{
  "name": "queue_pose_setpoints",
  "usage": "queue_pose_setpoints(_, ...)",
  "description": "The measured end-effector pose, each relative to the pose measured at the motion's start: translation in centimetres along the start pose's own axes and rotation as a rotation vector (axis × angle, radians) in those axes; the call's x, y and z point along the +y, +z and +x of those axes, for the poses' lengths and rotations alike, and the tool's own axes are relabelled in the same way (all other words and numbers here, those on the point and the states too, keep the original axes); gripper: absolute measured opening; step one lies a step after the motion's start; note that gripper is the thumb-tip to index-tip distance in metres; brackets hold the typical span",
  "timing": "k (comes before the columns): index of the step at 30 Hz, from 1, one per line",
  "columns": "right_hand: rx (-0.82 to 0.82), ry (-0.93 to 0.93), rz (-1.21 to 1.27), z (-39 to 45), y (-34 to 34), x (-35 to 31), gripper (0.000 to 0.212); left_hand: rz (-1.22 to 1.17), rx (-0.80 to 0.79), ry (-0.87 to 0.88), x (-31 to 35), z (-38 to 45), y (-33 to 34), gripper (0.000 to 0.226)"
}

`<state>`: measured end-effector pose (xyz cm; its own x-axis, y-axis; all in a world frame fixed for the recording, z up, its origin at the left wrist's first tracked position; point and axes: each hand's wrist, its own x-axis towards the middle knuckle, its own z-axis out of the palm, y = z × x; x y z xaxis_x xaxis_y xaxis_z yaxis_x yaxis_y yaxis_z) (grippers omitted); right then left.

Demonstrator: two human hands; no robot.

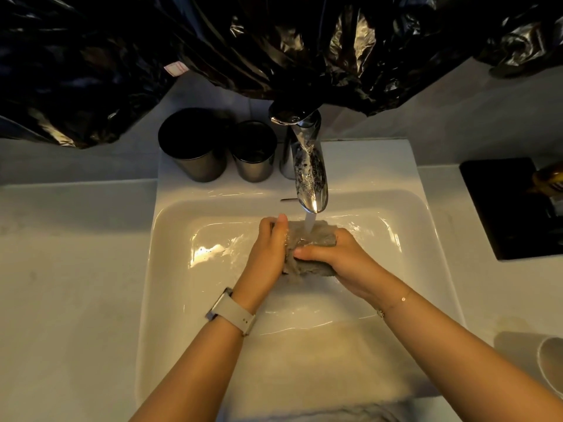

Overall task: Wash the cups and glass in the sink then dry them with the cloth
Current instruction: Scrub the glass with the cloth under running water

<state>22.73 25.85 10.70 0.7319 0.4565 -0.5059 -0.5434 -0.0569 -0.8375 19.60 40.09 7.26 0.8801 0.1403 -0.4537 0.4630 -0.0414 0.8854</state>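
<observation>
**Under the tap, both hands on it**

On the left, pale worktop (70,269). Behind the basin on its back ledge, a large dark cup (195,146), upright, just beside a smaller dark cup (254,152), also upright; insides too dark to read. Next, a chrome tap (307,166) running, stream falling straight onto what is held below.

In the white sink (189,300), wet and shining. Left hand (268,248) with a pale watch (233,312) at the wrist, fingers curled, grip clamped on the left end of a grey object (316,239), blurred by water: whether glass or cup, cannot tell. Right hand (338,257) wrapped round its right end, thumb lying across the front, grip closed on it too. Held above the basin floor, directly beneath the spout.

At the near rim, a pale cloth (329,412) draped. Further right, a black tray (505,208) on the worktop; at the right edge, a light rounded vessel (550,359), cut off. Overhead, black plastic sheeting (274,47) hanging down over the tap's base.
</observation>
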Motion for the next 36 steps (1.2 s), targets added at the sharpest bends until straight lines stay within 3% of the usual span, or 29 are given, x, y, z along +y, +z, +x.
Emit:
queue_pose_setpoints(2, -0.06, 0.055, 0.097, 0.3, -0.5, -0.8, 0.028, 0.068, 0.022, 0.208, 0.2, -1.0, -0.1, 0.029)
queue_pose_setpoints(4, -0.092, 0.054, 0.095, 0.4, -0.7, -1.2, 0.036, 0.063, -0.031, 0.287, 0.0, -1.3, -0.6, 0.027)
queue_pose_setpoints(6, -0.095, -0.04, -0.046, 0.1, -0.6, -1.2, 0.043, -0.011, -0.121, 0.171, 0.2, -1.2, -1.6, 0.037)
queue_pose_setpoints(9, -0.089, -0.198, -0.304, -0.4, 0.2, -0.6, 0.036, -0.221, -0.269, -0.121, 0.7, -1.0, -2.5, 0.07)
queue_pose_setpoints(12, -0.09, -0.237, -0.371, -0.7, 1.0, -0.3, 0.04, -0.236, -0.159, -0.133, 1.1, -1.0, -2.0, 0.062)
queue_pose_setpoints(16, -0.097, -0.225, -0.386, -1.0, 0.7, -0.4, 0.04, -0.189, -0.018, 0.014, 0.5, -1.2, -1.1, 0.068)
queue_pose_setpoints(21, -0.125, -0.057, -0.106, -1.1, -0.1, -1.6, 0.027, -0.109, 0.039, 0.258, 0.0, -2.4, -0.1, 0.045)
queue_pose_setpoints(24, -0.122, 0.007, -0.001, -0.5, -0.5, -1.8, 0.031, -0.054, 0.017, 0.292, -0.4, -2.3, -0.3, 0.041)
queue_pose_setpoints(27, -0.11, -0.071, -0.089, -0.3, -0.3, -1.2, 0.039, -0.143, -0.132, 0.174, 0.5, -1.7, -1.3, 0.049)
queue_pose_setpoints(30, -0.121, -0.146, -0.252, -0.3, 0.1, -0.7, 0.035, -0.286, -0.272, -0.144, 1.3, -1.1, -2.4, 0.065)
queue_pose_setpoints(33, -0.11, -0.148, -0.257, 0.2, 0.7, -0.6, 0.036, -0.158, -0.138, -0.116, 1.0, -0.6, -2.3, 0.06)
queue_pose_setpoints(36, -0.105, 0.04, -0.016, 1.1, 0.6, -0.8, 0.043, -0.042, 0.005, 0.144, -0.1, -0.9, -2.1, 0.032)
